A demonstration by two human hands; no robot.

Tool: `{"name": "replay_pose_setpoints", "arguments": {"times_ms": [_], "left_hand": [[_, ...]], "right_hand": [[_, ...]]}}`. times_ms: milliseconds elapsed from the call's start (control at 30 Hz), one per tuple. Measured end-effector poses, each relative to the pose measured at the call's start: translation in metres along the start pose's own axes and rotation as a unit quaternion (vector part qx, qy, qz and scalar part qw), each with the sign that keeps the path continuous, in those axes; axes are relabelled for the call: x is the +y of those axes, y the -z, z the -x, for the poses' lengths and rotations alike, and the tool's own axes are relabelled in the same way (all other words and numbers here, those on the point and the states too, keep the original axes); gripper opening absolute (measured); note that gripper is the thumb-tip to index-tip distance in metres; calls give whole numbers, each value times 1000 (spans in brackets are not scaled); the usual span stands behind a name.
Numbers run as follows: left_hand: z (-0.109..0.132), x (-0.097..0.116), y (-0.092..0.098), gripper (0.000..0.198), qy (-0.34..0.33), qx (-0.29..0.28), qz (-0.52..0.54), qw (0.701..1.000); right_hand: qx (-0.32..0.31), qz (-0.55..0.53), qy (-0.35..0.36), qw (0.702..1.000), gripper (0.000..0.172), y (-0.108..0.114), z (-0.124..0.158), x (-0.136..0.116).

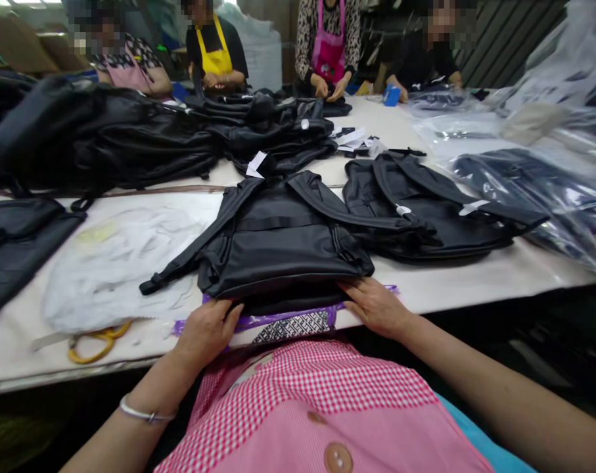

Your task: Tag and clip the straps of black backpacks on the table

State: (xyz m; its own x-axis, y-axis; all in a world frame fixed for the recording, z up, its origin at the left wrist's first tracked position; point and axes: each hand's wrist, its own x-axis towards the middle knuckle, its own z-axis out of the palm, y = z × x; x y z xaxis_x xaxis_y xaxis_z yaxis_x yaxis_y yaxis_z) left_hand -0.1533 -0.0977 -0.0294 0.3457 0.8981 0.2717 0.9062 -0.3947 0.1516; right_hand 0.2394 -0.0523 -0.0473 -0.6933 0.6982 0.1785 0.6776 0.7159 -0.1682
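Observation:
A black backpack (282, 243) lies flat, straps up, at the near edge of the white table (475, 279). My left hand (207, 330) rests at its lower left corner, fingers together and tucked under the bag's bottom edge. My right hand (376, 303) touches the lower right corner, fingers stretched along the edge. Under the bag a purple strip (278, 320) and a black-and-white patterned piece (292, 326) stick out toward me.
A second black backpack (426, 210) lies to the right, bagged ones in clear plastic (539, 190) beyond. A heap of black bags (130, 131) fills the back left. White wrapping (115, 263) and yellow-handled scissors (98, 345) lie left. Several people work at the far side.

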Motion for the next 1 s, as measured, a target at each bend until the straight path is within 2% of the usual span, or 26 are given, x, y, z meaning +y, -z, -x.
{"name": "replay_pose_setpoints", "arguments": {"times_ms": [133, 233, 367, 433, 533, 600, 700, 767, 867, 1000], "left_hand": [[-8, 17, -9, 29, 87, 29, -96, 991], [-11, 25, -11, 27, 108, 53, -154, 981], [-6, 35, 9, 18, 60, 56, -159, 984], [-5, 42, 24, 16, 23, 93, -134, 986], [-19, 55, 38, 35, -37, 138, -103, 984], [-37, 62, 41, 50, -71, 117, -93, 986], [-60, 64, 35, 58, -87, 58, -92, 990], [-67, 61, 28, 45, -81, 37, -111, 990], [-60, 54, 12, 21, -118, 33, -146, 982], [-43, 46, -5, 25, -181, 40, -129, 974]], "right_hand": [[4, 22, -9, 1000, 48, 0, -8, -3], [2, 37, -12, 999, 46, 0, -10, -6], [13, 44, -20, 999, 46, 1, -9, -10], [19, 43, -22, 999, 45, 0, -9, -11], [13, 45, -30, 998, 45, -1, -8, -11], [5, 49, -33, 998, 46, -1, -7, -11], [-3, 54, -29, 998, 45, 0, -7, -11], [-6, 57, -28, 998, 47, -1, -7, -11], [-3, 53, -34, 998, 48, -2, -4, -12], [-10, 41, 8, 999, 47, 8, 7, -17]]}}
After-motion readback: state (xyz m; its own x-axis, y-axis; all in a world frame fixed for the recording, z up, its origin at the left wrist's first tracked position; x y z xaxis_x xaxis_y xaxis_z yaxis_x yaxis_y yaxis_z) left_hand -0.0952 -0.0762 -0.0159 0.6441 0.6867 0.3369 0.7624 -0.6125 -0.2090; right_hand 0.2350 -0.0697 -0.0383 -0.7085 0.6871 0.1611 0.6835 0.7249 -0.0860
